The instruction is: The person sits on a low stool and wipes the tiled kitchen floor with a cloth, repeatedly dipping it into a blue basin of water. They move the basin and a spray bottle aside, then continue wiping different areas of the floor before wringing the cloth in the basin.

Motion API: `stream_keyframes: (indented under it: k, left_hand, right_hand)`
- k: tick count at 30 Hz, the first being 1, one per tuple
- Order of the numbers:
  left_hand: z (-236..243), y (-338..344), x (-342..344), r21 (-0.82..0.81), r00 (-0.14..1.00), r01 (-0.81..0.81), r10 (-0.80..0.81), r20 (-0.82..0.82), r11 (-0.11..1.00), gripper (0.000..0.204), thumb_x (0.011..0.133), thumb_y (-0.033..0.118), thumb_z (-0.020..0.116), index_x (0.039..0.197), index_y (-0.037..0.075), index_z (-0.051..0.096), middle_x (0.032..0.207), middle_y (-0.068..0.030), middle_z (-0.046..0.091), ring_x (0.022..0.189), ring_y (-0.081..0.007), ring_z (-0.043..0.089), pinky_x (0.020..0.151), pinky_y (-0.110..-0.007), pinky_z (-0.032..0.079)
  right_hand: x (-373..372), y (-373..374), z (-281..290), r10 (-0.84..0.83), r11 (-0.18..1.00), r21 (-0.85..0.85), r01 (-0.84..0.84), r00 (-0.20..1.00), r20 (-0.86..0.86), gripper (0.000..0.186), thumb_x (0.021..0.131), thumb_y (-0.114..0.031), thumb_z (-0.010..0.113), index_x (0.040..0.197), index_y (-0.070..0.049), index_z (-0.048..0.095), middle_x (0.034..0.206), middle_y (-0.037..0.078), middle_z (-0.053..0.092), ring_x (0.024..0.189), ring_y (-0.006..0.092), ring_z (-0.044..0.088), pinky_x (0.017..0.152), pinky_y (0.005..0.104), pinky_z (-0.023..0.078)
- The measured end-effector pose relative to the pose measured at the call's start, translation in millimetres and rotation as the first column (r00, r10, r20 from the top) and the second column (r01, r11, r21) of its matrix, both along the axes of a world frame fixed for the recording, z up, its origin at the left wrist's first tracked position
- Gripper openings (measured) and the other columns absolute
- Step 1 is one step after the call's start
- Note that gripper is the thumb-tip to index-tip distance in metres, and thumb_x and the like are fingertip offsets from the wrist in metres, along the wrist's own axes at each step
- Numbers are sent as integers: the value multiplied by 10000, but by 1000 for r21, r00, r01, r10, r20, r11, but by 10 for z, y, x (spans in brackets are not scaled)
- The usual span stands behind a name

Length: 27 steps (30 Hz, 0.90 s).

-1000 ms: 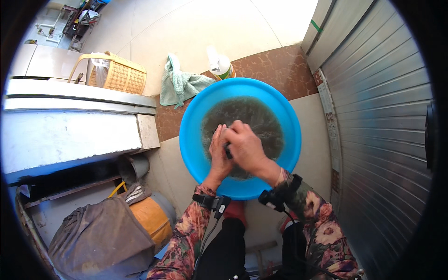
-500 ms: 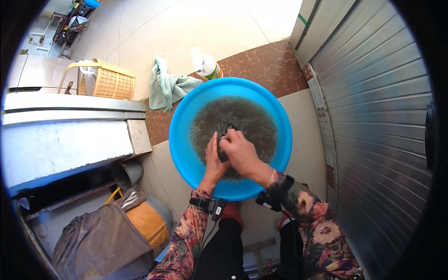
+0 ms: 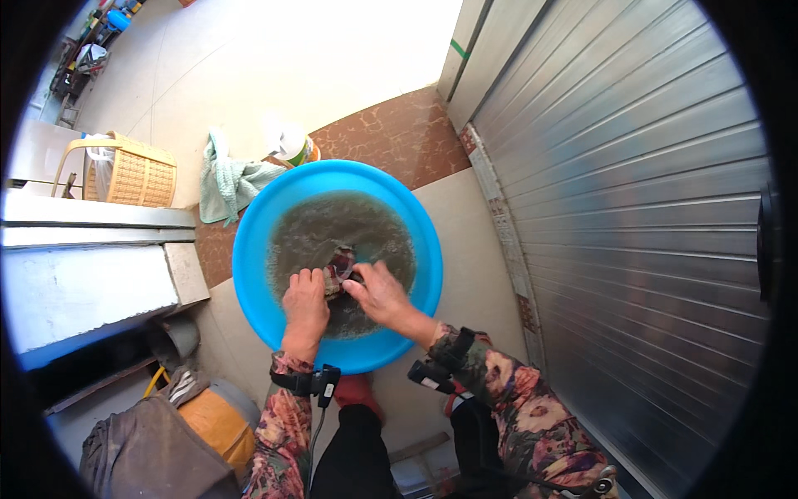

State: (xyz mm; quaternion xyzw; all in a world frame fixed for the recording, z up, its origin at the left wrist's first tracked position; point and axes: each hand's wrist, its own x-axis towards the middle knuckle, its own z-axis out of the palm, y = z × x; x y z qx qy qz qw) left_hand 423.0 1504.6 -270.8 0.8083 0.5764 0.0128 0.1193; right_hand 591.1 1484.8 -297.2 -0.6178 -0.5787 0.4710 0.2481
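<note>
A blue plastic basin (image 3: 253, 266) stands on the floor before me, holding murky grey-brown water (image 3: 366, 212) with bubbles along its edge. Over the water, a small wet cloth (image 3: 342, 258), dark with reddish and pale patches, is bunched between my hands. My left hand (image 3: 306, 306) is closed on its left side, fingers curled over the pale edge. On the other side my right hand (image 3: 384, 295) pinches the cloth between thumb and fingers. Part of the cloth sits low at the water, and its full shape is hidden.
Behind the basin are a green towel (image 3: 229, 179) and a white bottle (image 3: 293, 143). A wicker basket (image 3: 143, 173) stands at the far left. Along the right runs a ribbed metal shutter (image 3: 623, 233). A brown cloth (image 3: 154, 449) covers things at lower left.
The view has shifted, so the basin appears farther left. My hands have moved apart, and the reddish cloth between them now shows above the water.
</note>
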Motion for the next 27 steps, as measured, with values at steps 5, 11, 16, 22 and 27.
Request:
stream_keyframes:
  k: [5,11,16,22,27]
  left_hand:
    - [197,-158,198,120,944,297,-311,114,947,252,732,13,605,980,13,560,998,-147,560,988,-331,578,814,-394,506]
    - [582,-424,89,14,780,397,-345,522,918,510,772,120,679,1254,34,537,1265,-205,507,1200,-353,509,981,-398,455]
    - [474,-551,-218,-387,360,-224,445,820,895,783,799,365,763,1423,81,385,1415,-173,395,1281,-314,427,1067,-420,360]
    - [-49,-419,-333,-645,-418,430,772,479,632,956,842,498,698,1529,87,175,1352,-209,513,1243,-374,517,1042,-549,425]
    - [-70,-138,-334,-698,-248,415,811,530,583,807,832,258,728,1474,55,282,1199,-156,604,1103,-305,598,949,-440,502]
  right_hand:
    - [-70,-102,-158,-729,472,-830,-296,399,-557,485,976,-537,475,1071,-86,628,1032,95,655,928,246,633,819,397,515]
    - [8,-283,-27,-724,540,-704,-461,173,-668,341,953,-388,597,1115,-87,609,989,43,659,944,189,635,792,392,544]
    - [-123,-295,41,-701,595,-669,-445,120,-703,317,896,-225,653,1159,-58,596,1027,79,671,940,216,654,810,408,544]
    - [-312,-401,129,-673,570,-463,-678,-62,-737,310,888,-192,595,1135,-5,599,1044,127,679,920,255,668,796,405,547]
    - [-344,-443,60,-711,575,-580,-577,-1,-703,376,913,-273,611,1204,-43,551,1056,126,664,917,259,667,770,421,557]
